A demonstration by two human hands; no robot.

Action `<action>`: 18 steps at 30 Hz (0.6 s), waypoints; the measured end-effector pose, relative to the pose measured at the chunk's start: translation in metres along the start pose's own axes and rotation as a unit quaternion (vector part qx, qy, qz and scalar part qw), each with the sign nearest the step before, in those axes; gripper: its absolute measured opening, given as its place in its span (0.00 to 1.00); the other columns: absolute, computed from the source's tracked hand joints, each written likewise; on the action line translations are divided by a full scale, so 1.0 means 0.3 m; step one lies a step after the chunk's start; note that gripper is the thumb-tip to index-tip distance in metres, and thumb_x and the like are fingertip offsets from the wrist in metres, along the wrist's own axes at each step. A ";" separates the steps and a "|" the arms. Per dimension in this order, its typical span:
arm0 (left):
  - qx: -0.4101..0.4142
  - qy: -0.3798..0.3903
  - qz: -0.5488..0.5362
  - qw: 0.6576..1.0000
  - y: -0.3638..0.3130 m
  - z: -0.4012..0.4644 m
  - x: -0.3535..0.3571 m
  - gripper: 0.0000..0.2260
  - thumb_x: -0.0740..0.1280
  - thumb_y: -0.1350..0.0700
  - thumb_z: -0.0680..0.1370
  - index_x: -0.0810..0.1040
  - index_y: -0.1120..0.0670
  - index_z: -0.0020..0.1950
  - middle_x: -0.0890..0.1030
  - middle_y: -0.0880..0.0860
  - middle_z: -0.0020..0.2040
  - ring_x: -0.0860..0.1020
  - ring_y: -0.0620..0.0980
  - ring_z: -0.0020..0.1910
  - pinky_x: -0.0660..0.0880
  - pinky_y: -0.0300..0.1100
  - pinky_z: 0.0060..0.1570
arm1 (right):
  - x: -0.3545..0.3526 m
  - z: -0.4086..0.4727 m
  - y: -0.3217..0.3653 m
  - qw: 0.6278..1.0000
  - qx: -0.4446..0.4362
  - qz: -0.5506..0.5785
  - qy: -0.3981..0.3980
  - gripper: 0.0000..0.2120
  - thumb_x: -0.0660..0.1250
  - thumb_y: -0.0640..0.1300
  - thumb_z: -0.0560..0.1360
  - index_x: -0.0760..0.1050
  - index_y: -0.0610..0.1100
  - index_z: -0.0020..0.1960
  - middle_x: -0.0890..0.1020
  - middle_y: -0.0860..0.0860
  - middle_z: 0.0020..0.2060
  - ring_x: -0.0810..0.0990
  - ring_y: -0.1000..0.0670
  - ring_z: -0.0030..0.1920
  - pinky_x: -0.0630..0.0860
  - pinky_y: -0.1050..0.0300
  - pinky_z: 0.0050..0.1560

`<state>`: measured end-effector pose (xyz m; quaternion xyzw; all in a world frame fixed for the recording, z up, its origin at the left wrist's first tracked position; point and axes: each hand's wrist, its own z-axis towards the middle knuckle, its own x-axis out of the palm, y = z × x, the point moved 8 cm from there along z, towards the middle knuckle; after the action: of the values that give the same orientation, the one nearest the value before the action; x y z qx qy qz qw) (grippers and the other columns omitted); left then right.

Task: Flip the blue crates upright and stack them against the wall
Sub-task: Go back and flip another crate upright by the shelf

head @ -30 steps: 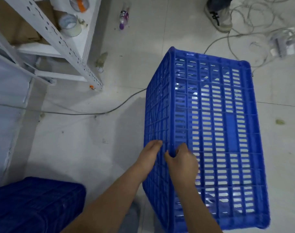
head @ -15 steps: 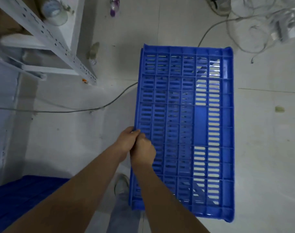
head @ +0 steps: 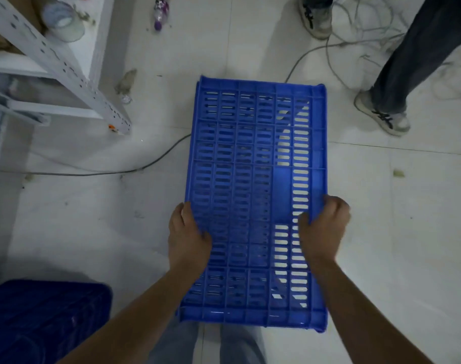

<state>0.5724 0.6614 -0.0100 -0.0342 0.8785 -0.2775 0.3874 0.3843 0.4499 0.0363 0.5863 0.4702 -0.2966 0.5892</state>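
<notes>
Since half a second ago, both hands have parted to opposite long sides of the blue crate (head: 253,195), held above the floor (head: 382,245). Left hand (head: 188,239) and right hand (head: 322,227) fingers clamp its edges. Judged mid-flip; next, set it upright.

A slatted blue crate (head: 253,179) shows one broad face upward; another blue crate (head: 45,319) sits lower left.

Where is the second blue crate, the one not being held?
In the head view, the second crate sits at the bottom-left corner on the floor, left of the left forearm and below the white shelving unit.
</notes>
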 end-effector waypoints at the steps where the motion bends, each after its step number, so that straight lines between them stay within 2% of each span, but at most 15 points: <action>1: 0.022 0.000 0.033 0.999 -0.019 -0.022 0.021 0.33 0.62 0.58 0.78 0.48 0.56 0.79 0.50 0.56 0.79 0.55 0.55 0.76 0.60 0.48 0.74 | -0.017 0.025 -0.074 0.998 0.057 0.008 0.024 0.26 0.68 0.38 0.72 0.67 0.32 0.68 0.70 0.36 0.64 0.69 0.36 0.64 0.68 0.47 0.63; 3: 0.037 0.023 0.089 0.995 -0.043 -0.054 0.076 0.34 0.61 0.54 0.80 0.44 0.55 0.79 0.45 0.55 0.80 0.48 0.54 0.79 0.53 0.47 0.76 | 0.016 0.042 -0.211 0.972 0.186 0.069 0.129 0.31 0.67 0.48 0.75 0.63 0.35 0.72 0.69 0.38 0.68 0.68 0.39 0.68 0.67 0.47 0.64; 5: 0.016 0.054 0.121 0.991 -0.039 -0.071 0.127 0.35 0.60 0.50 0.80 0.42 0.54 0.79 0.40 0.54 0.79 0.42 0.53 0.79 0.50 0.47 0.77 | 0.075 0.009 -0.265 0.929 0.253 0.137 0.234 0.37 0.65 0.64 0.71 0.68 0.38 0.68 0.75 0.41 0.63 0.73 0.41 0.63 0.69 0.49 0.60; 6: 0.004 0.066 0.127 0.990 -0.031 -0.076 0.147 0.35 0.59 0.48 0.80 0.41 0.54 0.79 0.37 0.54 0.79 0.41 0.53 0.79 0.52 0.48 0.77 | 0.101 -0.015 -0.274 0.911 0.270 0.168 0.264 0.38 0.65 0.68 0.68 0.71 0.39 0.66 0.77 0.43 0.59 0.75 0.42 0.61 0.71 0.50 0.59; 9: 0.000 0.073 0.142 0.987 -0.017 -0.078 0.175 0.36 0.59 0.47 0.80 0.40 0.52 0.79 0.35 0.53 0.78 0.44 0.54 0.79 0.64 0.50 0.72 | 0.154 -0.060 -0.287 0.875 0.298 0.262 0.276 0.31 0.71 0.57 0.70 0.73 0.38 0.65 0.80 0.48 0.50 0.77 0.43 0.56 0.72 0.50 0.59; 12: 0.013 0.074 0.186 0.980 -0.011 -0.071 0.171 0.35 0.58 0.45 0.80 0.41 0.52 0.79 0.36 0.55 0.79 0.50 0.56 0.79 0.72 0.49 0.65 | 0.182 -0.072 -0.318 0.855 0.323 0.305 0.267 0.47 0.77 0.68 0.48 0.78 0.40 0.59 0.84 0.45 0.50 0.82 0.41 0.52 0.77 0.43 0.60; 13: 0.015 0.074 0.194 0.978 -0.011 -0.069 0.166 0.35 0.57 0.44 0.80 0.41 0.52 0.79 0.36 0.56 0.79 0.51 0.56 0.79 0.73 0.49 0.64 | 0.189 -0.071 -0.323 0.850 0.322 0.317 0.270 0.46 0.77 0.68 0.45 0.80 0.41 0.55 0.85 0.44 0.48 0.83 0.40 0.50 0.78 0.41 0.58; 14: 0.017 0.075 0.196 0.978 -0.011 -0.068 0.161 0.34 0.56 0.44 0.80 0.41 0.52 0.79 0.36 0.56 0.79 0.52 0.56 0.79 0.74 0.49 0.64 | 0.183 -0.072 -0.309 0.848 0.319 0.322 0.276 0.41 0.78 0.66 0.48 0.81 0.41 0.52 0.86 0.44 0.44 0.84 0.41 0.47 0.79 0.41 0.55; 16: 0.018 0.074 0.197 0.977 -0.002 -0.067 0.148 0.33 0.55 0.45 0.81 0.41 0.52 0.79 0.36 0.55 0.79 0.51 0.55 0.79 0.75 0.47 0.62 | 0.164 -0.071 -0.276 0.852 0.304 0.322 0.280 0.26 0.76 0.56 0.63 0.80 0.38 0.52 0.84 0.46 0.37 0.84 0.47 0.37 0.82 0.51 0.41; 17: 0.018 0.069 0.193 0.979 0.009 -0.065 0.139 0.33 0.55 0.45 0.81 0.41 0.51 0.79 0.35 0.54 0.79 0.51 0.55 0.79 0.75 0.47 0.61 | 0.158 -0.071 -0.255 0.855 0.288 0.323 0.285 0.19 0.74 0.51 0.69 0.79 0.38 0.52 0.84 0.48 0.35 0.84 0.51 0.31 0.81 0.57 0.33; 18: 0.017 0.063 0.188 0.980 0.025 -0.062 0.126 0.33 0.55 0.46 0.81 0.40 0.51 0.79 0.35 0.53 0.79 0.52 0.55 0.79 0.77 0.46 0.58 | 0.162 -0.073 -0.240 0.856 0.273 0.327 0.293 0.16 0.72 0.48 0.71 0.78 0.38 0.52 0.84 0.49 0.32 0.83 0.53 0.28 0.79 0.61 0.28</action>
<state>0.5342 0.6658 -0.0286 0.1559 0.8870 -0.2166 0.3768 0.3334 0.4712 -0.0345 0.9035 0.3020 -0.0176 0.3035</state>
